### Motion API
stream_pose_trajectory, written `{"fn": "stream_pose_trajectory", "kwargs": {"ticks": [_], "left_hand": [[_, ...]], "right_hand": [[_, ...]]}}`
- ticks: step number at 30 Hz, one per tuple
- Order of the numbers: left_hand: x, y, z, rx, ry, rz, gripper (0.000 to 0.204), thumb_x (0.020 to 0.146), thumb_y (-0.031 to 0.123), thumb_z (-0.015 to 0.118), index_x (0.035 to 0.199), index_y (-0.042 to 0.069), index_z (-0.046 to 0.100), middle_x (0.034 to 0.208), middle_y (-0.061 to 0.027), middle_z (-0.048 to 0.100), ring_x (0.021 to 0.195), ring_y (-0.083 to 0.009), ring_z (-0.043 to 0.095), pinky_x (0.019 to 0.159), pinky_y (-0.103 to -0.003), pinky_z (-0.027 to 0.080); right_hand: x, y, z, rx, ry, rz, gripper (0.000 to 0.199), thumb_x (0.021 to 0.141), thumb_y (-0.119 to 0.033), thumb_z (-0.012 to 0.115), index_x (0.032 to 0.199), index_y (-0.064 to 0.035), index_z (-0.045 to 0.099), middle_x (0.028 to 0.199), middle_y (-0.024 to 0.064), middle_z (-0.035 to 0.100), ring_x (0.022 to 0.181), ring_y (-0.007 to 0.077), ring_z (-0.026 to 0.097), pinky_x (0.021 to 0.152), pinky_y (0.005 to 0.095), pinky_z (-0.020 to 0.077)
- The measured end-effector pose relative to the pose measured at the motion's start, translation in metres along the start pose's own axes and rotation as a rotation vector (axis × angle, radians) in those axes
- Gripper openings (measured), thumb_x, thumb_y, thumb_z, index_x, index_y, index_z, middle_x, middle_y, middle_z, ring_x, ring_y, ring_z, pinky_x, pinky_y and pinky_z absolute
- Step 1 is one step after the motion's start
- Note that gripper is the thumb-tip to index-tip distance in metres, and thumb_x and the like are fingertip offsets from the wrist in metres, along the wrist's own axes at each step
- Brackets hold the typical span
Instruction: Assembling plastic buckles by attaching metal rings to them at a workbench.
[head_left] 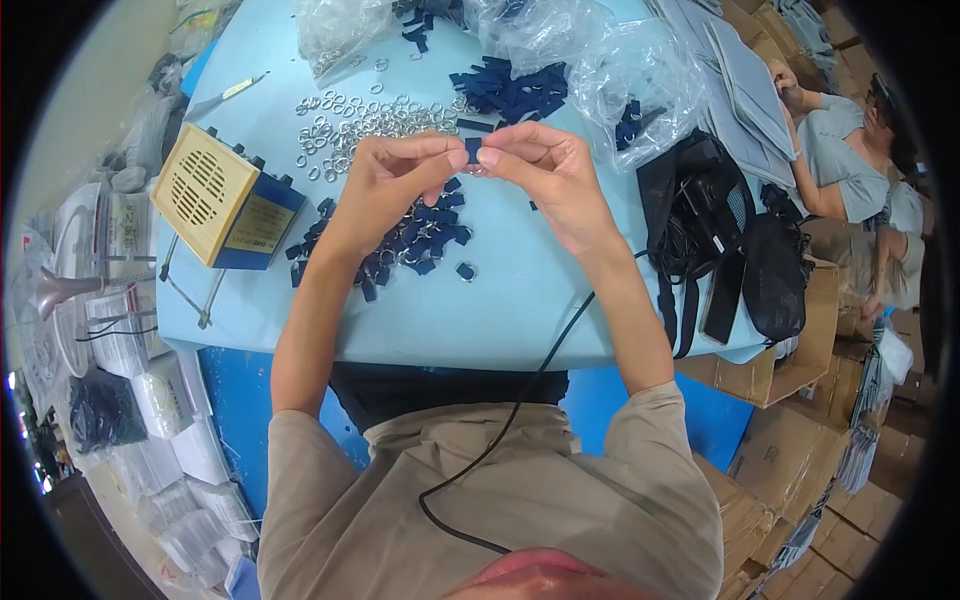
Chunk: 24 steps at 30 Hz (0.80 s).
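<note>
A short dark blue strap piece (473, 149) is pinched between both hands, above the middle of the table. My left hand (392, 182) grips its left side with thumb and forefinger, and my right hand (548, 178) grips the right side. A bit of metal shows at its lower end, mostly hidden by the fingers. Beyond my left hand lies a spread of silver metal rings (345, 115). Loose dark blue strap pieces (515, 88) are heaped behind my right hand. Under my left wrist is a pile of strap pieces with rings (415, 240); a single one (466, 271) lies apart from it.
A cream and blue box-shaped device (215, 200) stands at the left on a metal stand. Clear plastic bags (640, 80) line the far side. At the right lie a black bag (690, 200) with cables and a phone (724, 295). Another person (850, 150) sits beyond, near cardboard boxes.
</note>
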<state>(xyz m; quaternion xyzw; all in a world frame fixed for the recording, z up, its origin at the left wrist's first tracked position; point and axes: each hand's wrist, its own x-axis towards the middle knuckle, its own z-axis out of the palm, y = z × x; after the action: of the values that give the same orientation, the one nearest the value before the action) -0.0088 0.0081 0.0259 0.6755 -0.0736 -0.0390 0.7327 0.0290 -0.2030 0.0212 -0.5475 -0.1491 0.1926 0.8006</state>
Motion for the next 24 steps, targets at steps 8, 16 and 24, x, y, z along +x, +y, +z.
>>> {"fn": "stream_pose_trajectory", "kwargs": {"ticks": [8, 16, 24], "left_hand": [[-0.001, -0.005, -0.003, -0.179, -0.089, -0.091, 0.014, 0.095, 0.011, 0.068, 0.092, -0.001, 0.075, 0.075, 0.0000, 0.059, 0.062, -0.0075, 0.048, 0.058, -0.023, 0.038], [0.001, -0.010, 0.001, 0.016, 0.009, 0.065, 0.015, 0.088, 0.011, 0.076, 0.098, -0.001, 0.079, 0.080, -0.0023, 0.068, 0.064, -0.0075, 0.054, 0.059, -0.022, 0.042], [-0.002, -0.011, 0.011, 0.434, 0.153, 0.328, 0.012, 0.086, 0.002, 0.076, 0.098, -0.002, 0.077, 0.085, -0.0038, 0.068, 0.065, -0.0058, 0.054, 0.058, -0.020, 0.042]], "right_hand": [[-0.002, 0.000, -0.007, 0.096, -0.113, 0.070, 0.018, 0.088, -0.001, 0.076, 0.106, 0.0026, 0.074, 0.098, 0.0123, 0.075, 0.094, 0.0198, 0.073, 0.089, 0.0324, 0.0575], [-0.002, -0.002, -0.005, -0.051, -0.026, 0.035, 0.017, 0.087, -0.001, 0.077, 0.104, 0.0033, 0.075, 0.095, 0.0112, 0.076, 0.093, 0.0176, 0.072, 0.088, 0.0304, 0.0567], [0.002, 0.015, 0.005, -0.495, 0.139, -0.513, 0.012, 0.079, 0.002, 0.079, 0.091, 0.0023, 0.077, 0.089, 0.0086, 0.074, 0.079, 0.0135, 0.068, 0.073, 0.0268, 0.0535]]}}
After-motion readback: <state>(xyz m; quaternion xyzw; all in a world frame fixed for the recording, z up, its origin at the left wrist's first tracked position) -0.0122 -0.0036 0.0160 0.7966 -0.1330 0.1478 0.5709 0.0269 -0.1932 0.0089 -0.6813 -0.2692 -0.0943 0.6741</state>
